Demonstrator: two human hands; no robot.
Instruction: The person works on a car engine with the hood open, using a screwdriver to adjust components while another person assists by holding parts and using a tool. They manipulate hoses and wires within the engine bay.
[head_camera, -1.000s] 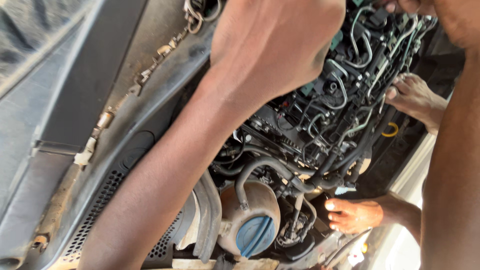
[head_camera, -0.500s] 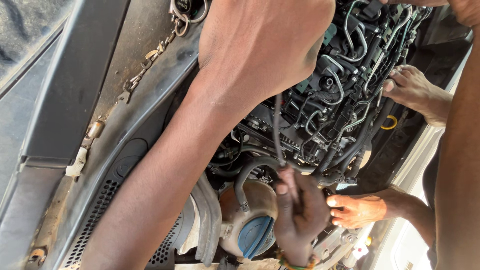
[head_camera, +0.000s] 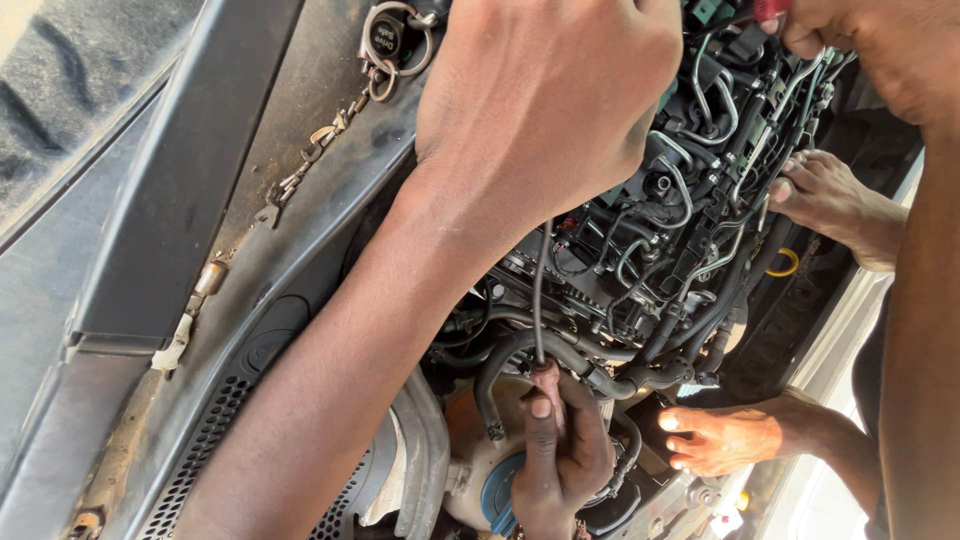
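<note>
Left hand (head_camera: 550, 110) still hovering as a closed fist over the engine (head_camera: 680, 240); right hand (head_camera: 880, 50) gripping a red-tipped tool (head_camera: 770, 10). Another person's hand (head_camera: 560, 450), newly risen, pinching the thin black hose (head_camera: 540, 290).

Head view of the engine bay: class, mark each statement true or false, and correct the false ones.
1. A key ring lies on the dusty panel beside the engine. True.
2. The left hand is spread flat open. False: it is clenched in a fist.
3. Another person's hand holds a thin black cable. True.
4. The reservoir cap is red. False: it is blue.
</note>
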